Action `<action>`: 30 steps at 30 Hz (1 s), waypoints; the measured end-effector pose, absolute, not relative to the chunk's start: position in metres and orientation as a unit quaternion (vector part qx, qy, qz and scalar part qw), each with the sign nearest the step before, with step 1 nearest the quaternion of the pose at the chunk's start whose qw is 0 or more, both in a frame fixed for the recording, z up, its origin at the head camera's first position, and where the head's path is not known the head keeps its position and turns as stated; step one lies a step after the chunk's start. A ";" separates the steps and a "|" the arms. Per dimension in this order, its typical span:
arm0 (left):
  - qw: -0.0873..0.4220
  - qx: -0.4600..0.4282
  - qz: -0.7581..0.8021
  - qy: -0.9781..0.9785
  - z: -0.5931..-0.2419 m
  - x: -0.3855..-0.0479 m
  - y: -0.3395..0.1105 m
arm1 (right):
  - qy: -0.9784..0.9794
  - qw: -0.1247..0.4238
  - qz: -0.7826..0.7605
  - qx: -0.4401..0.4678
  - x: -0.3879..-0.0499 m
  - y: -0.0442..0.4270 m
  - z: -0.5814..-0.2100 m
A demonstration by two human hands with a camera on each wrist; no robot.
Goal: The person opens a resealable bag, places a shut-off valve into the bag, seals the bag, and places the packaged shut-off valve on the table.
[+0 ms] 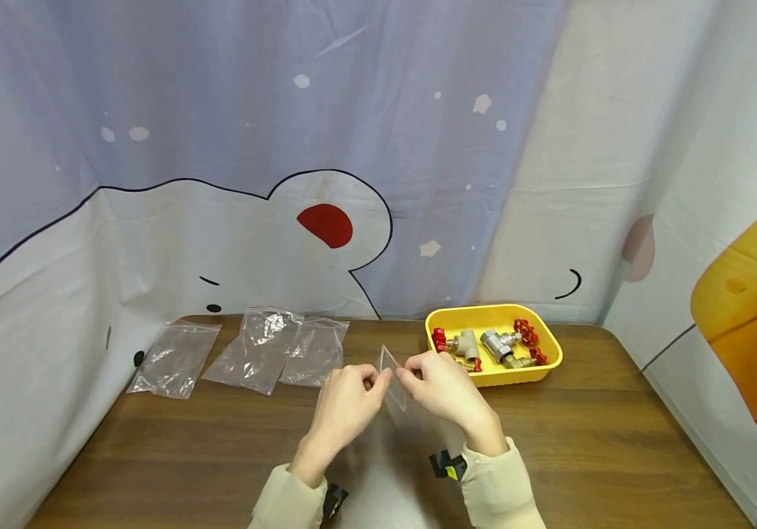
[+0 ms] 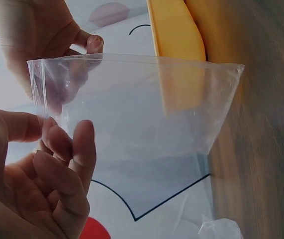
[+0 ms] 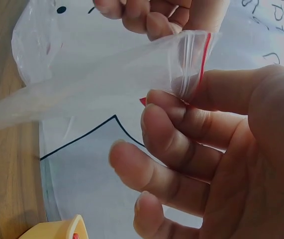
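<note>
A clear zip bag point(image 1: 397, 398) is held upright between both hands above the middle of the table. My left hand point(image 1: 347, 404) pinches its zip edge between thumb and forefinger. On the other side of the mouth, my right hand point(image 1: 443, 386) pinches the same edge, its remaining fingers loosely bent. The red line along the mouth of the bag point(image 3: 127, 67) shows in the right wrist view. In the left wrist view the bag point(image 2: 137, 109) hangs out from the fingertips, and nothing shows inside it.
Several more clear zip bags point(image 1: 173, 360) lie at the back left of the table point(image 1: 590, 441). A yellow tray point(image 1: 517, 376) at the back right holds several valves point(image 1: 499, 345) with red handles. A printed curtain point(image 1: 438, 147) hangs behind.
</note>
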State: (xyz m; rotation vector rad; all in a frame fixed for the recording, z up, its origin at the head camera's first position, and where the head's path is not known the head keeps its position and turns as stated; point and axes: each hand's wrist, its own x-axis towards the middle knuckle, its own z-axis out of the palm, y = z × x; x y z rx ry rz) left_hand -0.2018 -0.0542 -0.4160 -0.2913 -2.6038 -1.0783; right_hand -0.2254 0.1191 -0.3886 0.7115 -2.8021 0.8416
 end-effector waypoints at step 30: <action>0.156 -0.100 -0.356 -0.916 -0.415 -0.205 -0.064 | -0.936 0.082 0.288 0.185 -0.235 0.132 -0.394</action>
